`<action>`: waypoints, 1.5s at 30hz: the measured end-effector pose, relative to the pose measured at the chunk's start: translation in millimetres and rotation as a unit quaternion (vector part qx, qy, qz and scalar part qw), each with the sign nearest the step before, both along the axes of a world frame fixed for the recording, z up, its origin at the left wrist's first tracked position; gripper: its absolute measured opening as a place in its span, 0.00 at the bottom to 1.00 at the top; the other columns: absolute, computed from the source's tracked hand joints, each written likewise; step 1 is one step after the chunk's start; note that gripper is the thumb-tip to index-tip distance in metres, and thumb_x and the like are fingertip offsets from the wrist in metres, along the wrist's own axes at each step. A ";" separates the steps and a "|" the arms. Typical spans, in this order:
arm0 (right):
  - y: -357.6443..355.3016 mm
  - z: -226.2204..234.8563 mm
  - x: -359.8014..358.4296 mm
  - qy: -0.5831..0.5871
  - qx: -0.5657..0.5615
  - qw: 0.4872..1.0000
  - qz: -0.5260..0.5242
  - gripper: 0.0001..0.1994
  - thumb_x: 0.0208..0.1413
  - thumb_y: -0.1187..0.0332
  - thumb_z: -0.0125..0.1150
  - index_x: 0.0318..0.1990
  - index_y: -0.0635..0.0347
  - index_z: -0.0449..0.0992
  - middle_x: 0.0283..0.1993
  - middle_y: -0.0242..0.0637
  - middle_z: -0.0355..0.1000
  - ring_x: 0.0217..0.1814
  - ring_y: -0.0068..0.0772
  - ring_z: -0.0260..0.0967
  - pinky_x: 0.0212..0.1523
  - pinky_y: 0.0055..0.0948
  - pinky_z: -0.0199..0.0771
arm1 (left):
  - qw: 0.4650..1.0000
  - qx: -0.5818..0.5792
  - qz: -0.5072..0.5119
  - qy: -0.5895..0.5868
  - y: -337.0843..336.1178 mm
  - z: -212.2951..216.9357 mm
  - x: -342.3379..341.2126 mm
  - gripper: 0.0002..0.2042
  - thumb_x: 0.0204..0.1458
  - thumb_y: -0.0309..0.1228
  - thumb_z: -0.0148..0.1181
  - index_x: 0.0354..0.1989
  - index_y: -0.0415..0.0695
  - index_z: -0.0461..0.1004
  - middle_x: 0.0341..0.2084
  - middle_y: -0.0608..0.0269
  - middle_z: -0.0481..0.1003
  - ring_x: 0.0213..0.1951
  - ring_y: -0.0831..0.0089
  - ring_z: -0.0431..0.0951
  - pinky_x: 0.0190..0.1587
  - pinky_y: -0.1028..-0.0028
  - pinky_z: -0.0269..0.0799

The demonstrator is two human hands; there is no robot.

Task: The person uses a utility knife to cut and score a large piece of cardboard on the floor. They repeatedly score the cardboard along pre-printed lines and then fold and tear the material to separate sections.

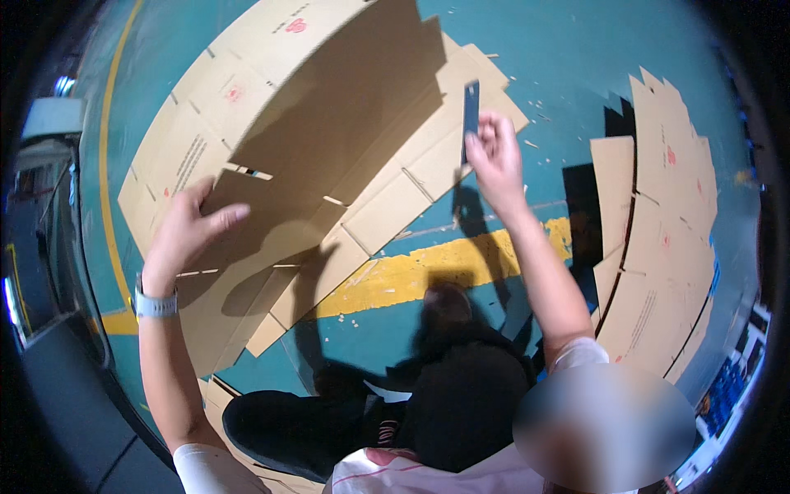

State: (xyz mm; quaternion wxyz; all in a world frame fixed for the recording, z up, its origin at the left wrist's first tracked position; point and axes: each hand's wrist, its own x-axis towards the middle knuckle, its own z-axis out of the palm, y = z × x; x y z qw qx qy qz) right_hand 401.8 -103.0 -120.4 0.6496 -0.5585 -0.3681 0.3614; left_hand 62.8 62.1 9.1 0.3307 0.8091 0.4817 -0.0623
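Note:
A large brown corrugated cardboard sheet, folded and slotted, leans in front of me with its inner face in shadow. My left hand, with a grey watch on its wrist, is at the sheet's folded edge. Its thumb stands apart from the fingers, and I cannot tell how firmly it touches the board. Upright in my right hand is a flat, narrow dark bar with a small light spot near its top end. The fingers close round its lower end, above the sheet's slotted flaps.
More slotted cardboard sheets stand at the right. Small cardboard scraps litter the green floor, which a yellow stripe crosses. Dark equipment borders the left side. Beneath my left leg lies more cardboard.

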 end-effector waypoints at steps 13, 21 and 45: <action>102.6 -9.1 92.0 -0.536 0.002 0.836 -0.122 0.12 0.54 0.68 0.53 0.45 0.56 0.64 0.26 0.47 0.73 0.29 0.51 0.73 0.29 0.45 0.72 | 0.980 0.165 -0.105 -0.030 30.7 -34.0 117.3 0.11 0.53 0.30 0.62 0.35 0.35 0.69 0.18 0.64 0.67 0.26 0.81 0.61 0.29 0.75 0.64; 53.6 7.8 70.9 -0.491 0.071 0.864 -0.083 0.13 0.50 0.73 0.55 0.44 0.57 0.64 0.24 0.40 0.70 0.26 0.44 0.72 0.25 0.39 0.70 | 0.988 0.068 -0.056 0.130 -14.9 16.7 71.3 0.10 0.51 0.24 0.60 0.41 0.35 0.72 0.28 0.55 0.76 0.32 0.76 0.73 0.36 0.71 0.70; 97.9 -4.2 62.3 -0.548 0.109 0.829 -0.024 0.10 0.46 0.74 0.58 0.36 0.56 0.65 0.24 0.36 0.70 0.30 0.40 0.72 0.25 0.37 0.71 | 0.984 0.130 -0.120 -0.037 22.3 -17.6 198.0 0.13 0.52 0.29 0.59 0.42 0.34 0.72 0.31 0.45 0.77 0.35 0.58 0.76 0.40 0.64 0.70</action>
